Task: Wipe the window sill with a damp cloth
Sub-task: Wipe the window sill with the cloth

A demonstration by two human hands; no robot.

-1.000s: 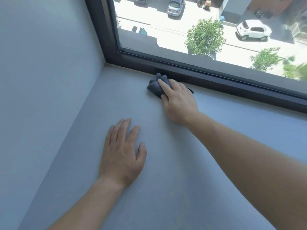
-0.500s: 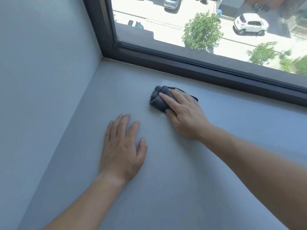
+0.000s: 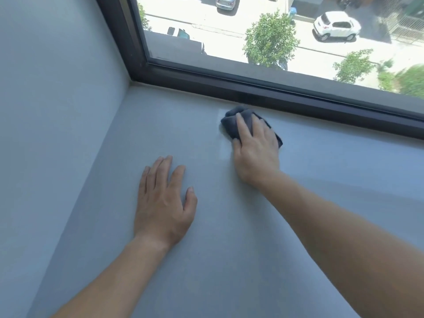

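Note:
A bunched dark grey cloth (image 3: pixel 230 123) lies on the wide grey window sill (image 3: pixel 229 237), just in front of the black window frame. My right hand (image 3: pixel 254 150) presses down on it with fingers spread over the top; most of the cloth is hidden under the hand. A faint damp streak shows on the sill just left of the cloth. My left hand (image 3: pixel 163 203) rests flat on the sill, palm down, fingers apart, holding nothing, nearer to me and to the left of the cloth.
The black window frame (image 3: pixel 263 92) runs along the far edge of the sill and up the left side. A grey side wall (image 3: pixel 57 111) bounds the sill on the left. Through the glass, a street with cars and trees lies far below.
My right hand slid the cloth from the frame towards me, then back out towards the frame and slightly right. My left hand has stayed flat in place.

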